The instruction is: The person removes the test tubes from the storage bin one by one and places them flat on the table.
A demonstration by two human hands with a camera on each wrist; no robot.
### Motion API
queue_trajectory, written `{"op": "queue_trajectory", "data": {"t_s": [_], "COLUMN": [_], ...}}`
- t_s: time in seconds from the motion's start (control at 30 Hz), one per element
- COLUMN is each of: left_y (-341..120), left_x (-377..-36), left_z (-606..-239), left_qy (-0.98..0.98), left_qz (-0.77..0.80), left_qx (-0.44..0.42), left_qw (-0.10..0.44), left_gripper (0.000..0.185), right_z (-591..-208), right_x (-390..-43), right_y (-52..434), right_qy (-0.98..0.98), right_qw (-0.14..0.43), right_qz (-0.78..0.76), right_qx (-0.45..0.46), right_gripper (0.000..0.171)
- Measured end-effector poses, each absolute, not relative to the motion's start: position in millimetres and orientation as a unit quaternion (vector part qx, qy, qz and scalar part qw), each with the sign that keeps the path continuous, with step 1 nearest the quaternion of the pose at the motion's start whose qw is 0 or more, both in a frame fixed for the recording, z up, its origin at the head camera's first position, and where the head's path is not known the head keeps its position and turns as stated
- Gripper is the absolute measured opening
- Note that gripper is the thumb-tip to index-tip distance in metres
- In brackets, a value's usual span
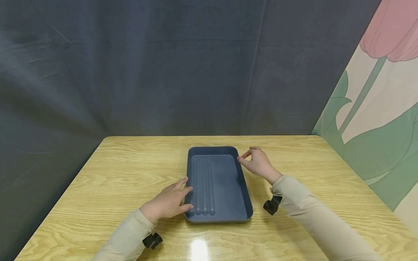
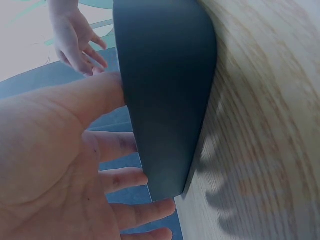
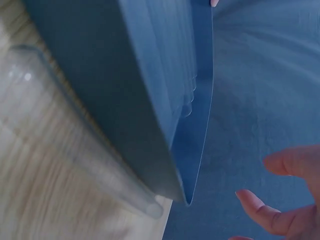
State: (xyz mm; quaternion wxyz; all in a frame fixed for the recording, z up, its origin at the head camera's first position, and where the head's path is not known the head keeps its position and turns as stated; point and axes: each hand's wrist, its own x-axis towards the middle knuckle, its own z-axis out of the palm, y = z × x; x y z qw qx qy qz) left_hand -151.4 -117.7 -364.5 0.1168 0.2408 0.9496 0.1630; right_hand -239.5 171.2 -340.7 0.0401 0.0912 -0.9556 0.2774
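Blue tray [image 1: 228, 188] between relaxed hands.

Head view — looking forward and down over the table [image 1: 294, 224] | wrist views — sitting very near, facing the tray [image 1: 243, 188] from opposite sides | all three sharing that tray.

Left hand [image 2: 55, 170] cut off by left wrist view's edge; tray [image 3: 115, 90] cropped, blurred in right wrist view; right hand [image 3: 287, 195] fingertips only; tubes [image 1: 202, 188] faint, count uncertain.
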Motion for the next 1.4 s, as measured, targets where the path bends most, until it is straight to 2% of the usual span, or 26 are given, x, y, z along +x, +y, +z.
{"op": "queue_trajectory", "data": {"t_s": [0.6,1.4], "left_y": [-117.5,-116.1], "left_x": [-151.3,-152.4], "left_z": [-365.8,-365.3], "left_qy": [0.95,0.952], "left_qz": [0.158,0.156], "left_qx": [0.239,0.234], "left_qw": [0.122,0.122], "left_gripper": [0.059,0.058], "right_z": [-335.7,-360.2], "right_x": [-235.5,-244.6], "right_y": [138.0,106.6], "right_qy": [-0.944,-0.937], "right_qw": [0.029,-0.007], "right_qz": [0.304,0.325], "right_qx": [0.127,0.128], "right_gripper": [0.029,0.026]}}
